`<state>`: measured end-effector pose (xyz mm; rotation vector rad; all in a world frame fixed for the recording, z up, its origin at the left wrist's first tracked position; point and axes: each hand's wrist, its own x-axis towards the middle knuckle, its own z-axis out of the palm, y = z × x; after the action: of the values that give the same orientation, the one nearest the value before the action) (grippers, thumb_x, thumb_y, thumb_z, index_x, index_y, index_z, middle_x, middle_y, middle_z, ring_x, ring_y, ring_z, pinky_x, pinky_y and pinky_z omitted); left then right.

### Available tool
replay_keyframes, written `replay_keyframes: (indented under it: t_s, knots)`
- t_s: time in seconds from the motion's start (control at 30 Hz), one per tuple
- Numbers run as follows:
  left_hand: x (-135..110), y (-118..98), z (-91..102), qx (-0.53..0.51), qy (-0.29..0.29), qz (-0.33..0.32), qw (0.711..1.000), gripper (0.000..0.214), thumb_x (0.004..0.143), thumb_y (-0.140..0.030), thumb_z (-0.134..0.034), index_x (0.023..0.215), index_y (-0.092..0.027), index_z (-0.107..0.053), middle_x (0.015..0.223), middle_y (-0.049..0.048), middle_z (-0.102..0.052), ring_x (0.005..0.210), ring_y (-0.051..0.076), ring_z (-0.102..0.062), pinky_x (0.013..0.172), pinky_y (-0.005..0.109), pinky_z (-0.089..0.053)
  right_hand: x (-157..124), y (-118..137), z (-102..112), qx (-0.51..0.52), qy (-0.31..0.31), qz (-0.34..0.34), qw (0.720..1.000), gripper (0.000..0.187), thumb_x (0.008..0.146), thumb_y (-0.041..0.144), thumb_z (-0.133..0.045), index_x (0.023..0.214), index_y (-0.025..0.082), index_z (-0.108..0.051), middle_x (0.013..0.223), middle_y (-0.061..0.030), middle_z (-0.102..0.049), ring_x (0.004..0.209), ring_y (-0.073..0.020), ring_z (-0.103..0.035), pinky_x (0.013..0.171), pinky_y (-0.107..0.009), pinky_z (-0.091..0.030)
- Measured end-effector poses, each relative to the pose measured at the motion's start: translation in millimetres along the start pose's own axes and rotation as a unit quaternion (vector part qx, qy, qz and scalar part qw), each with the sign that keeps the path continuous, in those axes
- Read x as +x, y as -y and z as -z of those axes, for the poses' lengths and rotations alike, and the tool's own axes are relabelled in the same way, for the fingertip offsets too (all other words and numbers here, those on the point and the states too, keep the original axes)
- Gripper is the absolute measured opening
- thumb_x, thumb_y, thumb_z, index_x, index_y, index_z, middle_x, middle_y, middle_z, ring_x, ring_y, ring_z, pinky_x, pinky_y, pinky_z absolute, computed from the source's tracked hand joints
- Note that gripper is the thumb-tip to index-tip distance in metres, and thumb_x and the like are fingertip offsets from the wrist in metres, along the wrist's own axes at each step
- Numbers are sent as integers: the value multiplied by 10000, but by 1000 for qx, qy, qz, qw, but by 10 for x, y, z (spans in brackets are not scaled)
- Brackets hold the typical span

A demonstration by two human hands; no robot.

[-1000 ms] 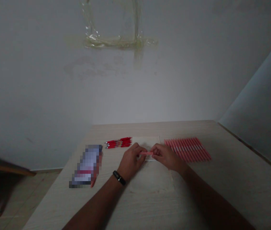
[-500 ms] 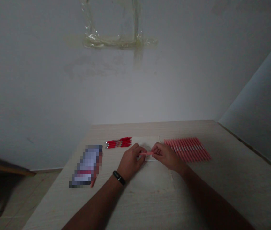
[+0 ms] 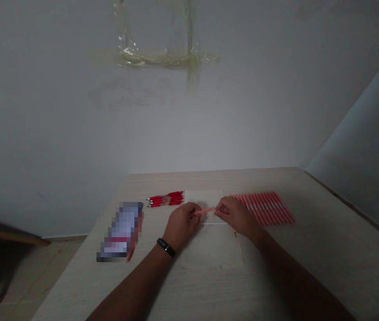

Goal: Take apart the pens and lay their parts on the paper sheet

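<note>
Pink slender pen (image 3: 204, 211), seemingly plastic, each end pinched by left hand (image 3: 180, 225) and right hand (image 3: 235, 217)

**A bare room with a makeshift work desk**

This is a plain, dim room rather than a fitted workshop. A light wood-grain table (image 3: 310, 249) stands in a corner against an unpainted grey wall (image 3: 58, 111) with yellowed tape remnants (image 3: 162, 58). The floor (image 3: 65, 254) is pale. On the table, red pens (image 3: 166, 199) and a row of pink pens (image 3: 269, 207) lie sorted into groups.
</note>
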<state>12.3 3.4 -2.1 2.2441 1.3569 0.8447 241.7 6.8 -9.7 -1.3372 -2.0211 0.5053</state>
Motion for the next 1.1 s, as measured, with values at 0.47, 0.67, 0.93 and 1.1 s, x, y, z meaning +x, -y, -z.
replay_keyframes:
  t_s: [0.47,0.67,0.93,1.1]
  knots:
    - [-2,72,-42,43,-2,28,999,154,858,-235,-586,970,-202,-688,790,33,-684,714,173,-601,639,253,-367,-11,19,-135,-71,37,10,997,164,832,231,-730,733,181,-610,753,5,-590,728,-149,-540,641,-255,-360]
    - [-4,79,-52,40,3,29,999,133,861,-232,-587,945,-211,-688,789,26,-683,701,165,-594,631,251,-359,-12,29,-125,-66,40,14,997,156,828,224,-732,733,184,-616,748,6,-588,725,-150,-540,641,-253,-363]
    - [7,36,-33,31,9,-2,999,96,855,-206,-591,896,-184,-675,852,52,-672,764,179,-592,664,265,-405,19,-37,-47,-41,4,5,999,88,851,187,-679,778,182,-630,765,-6,-614,739,-156,-568,659,-263,-384]
    - [12,-5,-9,12,27,-38,999,94,883,-215,-573,893,-191,-663,845,41,-646,782,177,-585,671,259,-414,11,-29,-68,70,22,-7,997,158,857,223,-679,1011,198,-663,806,-7,-644,732,-153,-599,659,-260,-446]
